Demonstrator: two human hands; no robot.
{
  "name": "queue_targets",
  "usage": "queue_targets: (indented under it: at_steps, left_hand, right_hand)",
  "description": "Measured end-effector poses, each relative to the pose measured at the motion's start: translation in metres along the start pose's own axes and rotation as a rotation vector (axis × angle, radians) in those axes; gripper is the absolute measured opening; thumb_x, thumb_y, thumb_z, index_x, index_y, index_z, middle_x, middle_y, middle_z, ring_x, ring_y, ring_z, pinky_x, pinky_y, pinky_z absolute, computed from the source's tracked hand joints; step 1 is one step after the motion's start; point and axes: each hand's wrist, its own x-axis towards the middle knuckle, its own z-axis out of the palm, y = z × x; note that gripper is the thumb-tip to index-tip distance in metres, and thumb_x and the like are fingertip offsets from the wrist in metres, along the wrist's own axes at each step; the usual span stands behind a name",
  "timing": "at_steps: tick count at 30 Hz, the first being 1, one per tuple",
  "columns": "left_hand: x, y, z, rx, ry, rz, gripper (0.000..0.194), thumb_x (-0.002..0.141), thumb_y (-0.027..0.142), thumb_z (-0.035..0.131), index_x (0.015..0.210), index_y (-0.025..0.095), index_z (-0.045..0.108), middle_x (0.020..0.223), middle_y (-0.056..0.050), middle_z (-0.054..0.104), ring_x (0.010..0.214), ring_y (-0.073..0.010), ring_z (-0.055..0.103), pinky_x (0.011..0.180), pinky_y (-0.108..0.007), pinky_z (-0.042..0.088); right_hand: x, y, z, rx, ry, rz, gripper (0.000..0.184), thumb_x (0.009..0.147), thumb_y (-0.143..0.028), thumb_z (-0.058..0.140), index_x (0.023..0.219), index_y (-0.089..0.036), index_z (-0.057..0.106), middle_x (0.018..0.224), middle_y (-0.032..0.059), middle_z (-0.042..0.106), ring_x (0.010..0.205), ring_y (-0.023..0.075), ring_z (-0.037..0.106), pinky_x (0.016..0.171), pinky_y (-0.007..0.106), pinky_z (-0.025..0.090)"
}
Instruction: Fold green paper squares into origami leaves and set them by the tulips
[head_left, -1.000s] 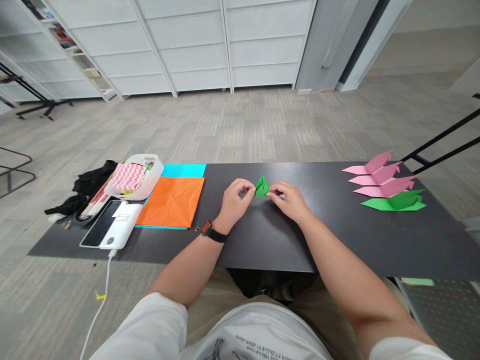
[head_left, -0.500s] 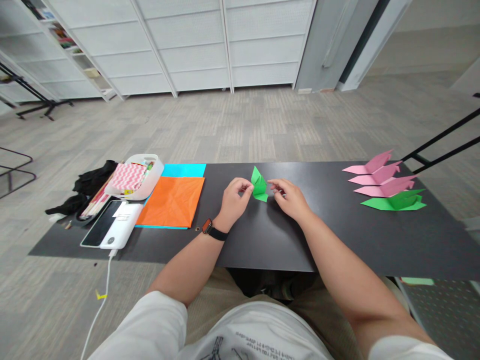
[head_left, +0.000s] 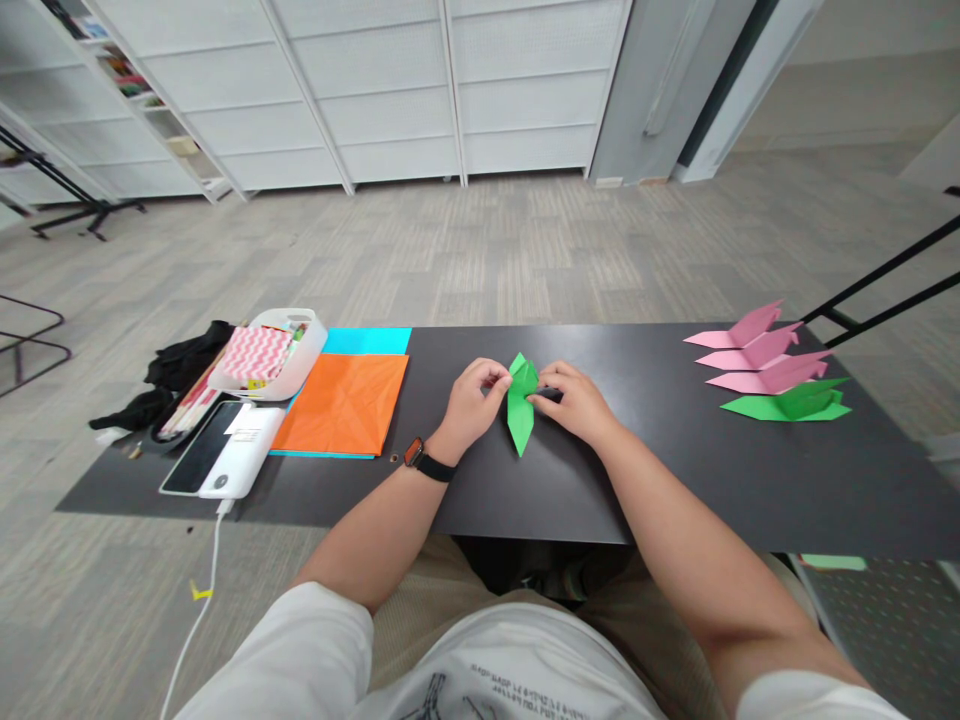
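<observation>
A green folded paper piece [head_left: 519, 410] lies on the black table [head_left: 675, 470], long and pointed toward me. My left hand [head_left: 471, 405] pinches its upper left edge with curled fingers; a dark watch sits on that wrist. My right hand [head_left: 576, 402] presses and pinches its upper right side, fingers closed. Both hands meet at the top of the paper near the table's middle.
Orange paper [head_left: 343, 402] lies over cyan sheets [head_left: 369, 341] to the left. Beside them stand a white tray [head_left: 271, 352] with patterned paper, a white device [head_left: 219, 450] with a cable, and black cloth [head_left: 184, 360]. At the far right lie three pink folded shapes [head_left: 754, 352] and a green one [head_left: 791, 404].
The green paper, a small compact fold between both hands a second ago, opened out and now lies as a longer pointed shape. My right hand has come back onto it.
</observation>
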Motion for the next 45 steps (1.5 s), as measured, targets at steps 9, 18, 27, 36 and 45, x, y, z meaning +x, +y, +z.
queue_targets:
  at_steps: [9, 18, 27, 36, 45]
  left_hand:
    - [-0.002, -0.005, 0.0, 0.182, -0.101, 0.085, 0.02, 0.095, 0.028, 0.077, 0.112, 0.023, 0.069, 0.114, -0.005, 0.071, 0.109, -0.0221, 0.067, 0.101, -0.04, 0.055]
    - [-0.004, -0.017, 0.003, 0.446, -0.234, 0.027, 0.01, 0.092, 0.03, 0.081, 0.093, 0.025, 0.073, 0.12, -0.004, 0.071, 0.115, -0.0254, 0.063, 0.106, -0.046, 0.05]
    - [-0.004, -0.022, 0.001, 0.545, -0.108, 0.039, 0.019, 0.086, 0.024, 0.083, 0.079, 0.022, 0.066, 0.112, -0.006, 0.069, 0.107, -0.0284, 0.061, 0.1, -0.05, 0.048]
    - [-0.007, -0.018, 0.004, 0.519, -0.188, 0.072, 0.015, 0.088, 0.032, 0.081, 0.085, 0.023, 0.07, 0.12, -0.008, 0.066, 0.117, -0.03, 0.06, 0.108, -0.052, 0.047]
    - [-0.006, -0.004, 0.002, 0.342, -0.269, 0.166, 0.01, 0.098, 0.024, 0.07, 0.107, 0.025, 0.072, 0.118, -0.007, 0.07, 0.114, -0.0262, 0.065, 0.107, -0.048, 0.051]
  right_hand:
    - [0.0, 0.008, 0.0, -0.067, -0.002, 0.046, 0.003, 0.091, -0.025, 0.071, 0.09, -0.025, 0.075, 0.102, 0.0053, 0.068, 0.098, 0.0232, 0.068, 0.091, 0.039, 0.054]
    - [-0.001, 0.007, 0.002, -0.103, -0.022, 0.03, 0.004, 0.089, -0.025, 0.074, 0.086, -0.025, 0.073, 0.101, 0.0048, 0.069, 0.097, 0.0233, 0.068, 0.089, 0.038, 0.053]
    - [0.0, 0.002, 0.002, -0.07, 0.008, 0.056, 0.017, 0.09, -0.023, 0.071, 0.107, -0.026, 0.07, 0.096, 0.0028, 0.069, 0.09, 0.0223, 0.067, 0.084, 0.037, 0.053]
    - [0.0, -0.004, 0.004, -0.103, -0.081, -0.006, 0.011, 0.099, -0.034, 0.069, 0.104, -0.028, 0.077, 0.106, 0.0058, 0.078, 0.101, 0.0254, 0.07, 0.098, 0.042, 0.05]
    - [0.002, -0.005, -0.002, -0.104, -0.002, 0.005, 0.012, 0.098, -0.03, 0.064, 0.094, -0.027, 0.075, 0.094, 0.0046, 0.077, 0.089, 0.0245, 0.07, 0.085, 0.04, 0.052]
